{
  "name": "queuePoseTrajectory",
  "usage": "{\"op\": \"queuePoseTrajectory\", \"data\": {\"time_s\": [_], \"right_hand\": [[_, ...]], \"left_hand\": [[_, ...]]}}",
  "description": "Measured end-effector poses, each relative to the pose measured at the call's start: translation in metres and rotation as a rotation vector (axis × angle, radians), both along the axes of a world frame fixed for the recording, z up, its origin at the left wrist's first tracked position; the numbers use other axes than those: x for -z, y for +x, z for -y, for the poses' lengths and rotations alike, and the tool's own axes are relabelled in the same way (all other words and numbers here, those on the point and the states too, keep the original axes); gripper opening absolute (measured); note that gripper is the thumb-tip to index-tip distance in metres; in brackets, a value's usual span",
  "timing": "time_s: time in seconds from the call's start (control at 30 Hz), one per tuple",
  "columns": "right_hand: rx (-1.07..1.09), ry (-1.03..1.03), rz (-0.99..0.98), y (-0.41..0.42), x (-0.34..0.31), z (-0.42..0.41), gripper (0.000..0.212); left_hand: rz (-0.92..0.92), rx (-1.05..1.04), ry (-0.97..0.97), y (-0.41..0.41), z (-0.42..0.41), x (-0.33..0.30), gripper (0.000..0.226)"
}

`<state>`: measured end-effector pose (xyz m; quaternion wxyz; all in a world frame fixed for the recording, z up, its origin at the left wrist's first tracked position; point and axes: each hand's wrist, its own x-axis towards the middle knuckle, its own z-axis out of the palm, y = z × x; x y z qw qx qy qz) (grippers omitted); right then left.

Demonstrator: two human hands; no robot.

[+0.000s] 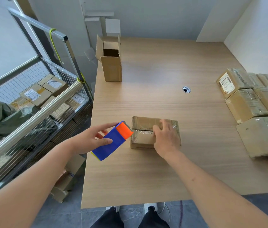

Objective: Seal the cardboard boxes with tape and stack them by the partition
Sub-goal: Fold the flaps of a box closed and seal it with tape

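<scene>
On the wooden table (154, 170) a small cardboard box (142, 129) lies near the front edge, with shiny tape over its closed flaps. The right hand (166, 137) rests flat on top of it, fingers spread and not clenched, covering the box's right half. The left hand (88, 140) grips a blue and orange tape dispenser (113, 140) just left of the box; its toothed edge is near the box's corner. At the right edge, sealed boxes (248, 104) carry a white label (226, 83), but its print is too small to read. An open box (111, 63) stands upright at the far left. The wire cart (36, 111) holds more labelled boxes, also unreadable.
</scene>
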<state>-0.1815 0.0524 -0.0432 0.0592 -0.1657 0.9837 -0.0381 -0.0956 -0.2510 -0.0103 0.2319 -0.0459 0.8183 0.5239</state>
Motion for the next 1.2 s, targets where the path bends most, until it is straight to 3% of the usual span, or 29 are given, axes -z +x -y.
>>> {"op": "queuePoseTrajectory", "data": {"time_s": [0.07,0.2,0.27,0.5,0.73,0.8,0.9,0.93,1.07,1.2], "right_hand": [[0.079,-0.076,-0.064,0.002,0.0,0.015,0.029],[0.162,-0.024,0.042,0.009,0.01,0.049,0.082],[0.158,0.04,0.114,0.012,0.016,0.057,0.093],[-0.061,-0.076,0.303,0.002,0.013,0.031,0.08],[-0.193,-0.153,0.357,-0.014,0.001,0.003,0.107],[-0.168,-0.297,0.353,-0.013,0.001,0.0,0.098],[-0.053,-0.493,0.337,-0.013,0.005,0.003,0.065],[-0.041,-0.473,0.303,-0.014,0.007,0.005,0.063],[-0.095,-0.195,0.129,-0.011,0.018,0.015,0.087],[-0.089,-0.199,-0.006,-0.006,0.031,0.016,0.081]], "left_hand": [[-0.009,-0.002,-0.008,-0.003,0.001,0.0,0.059],[-0.025,0.01,-0.014,-0.009,0.004,0.001,0.06],[-0.03,0.012,-0.012,-0.012,0.007,0.002,0.06],[-0.016,0.024,0.027,-0.017,0.012,0.0,0.061],[-0.006,0.064,0.029,-0.023,0.006,-0.002,0.06],[-0.013,0.07,0.031,-0.024,0.005,-0.003,0.061],[-0.02,0.073,0.027,-0.024,0.004,-0.005,0.063],[-0.019,0.074,0.024,-0.024,0.003,-0.005,0.063],[-0.006,0.079,0.004,-0.021,0.002,-0.007,0.062],[0.013,0.071,0.001,-0.018,0.001,-0.006,0.061]]}}
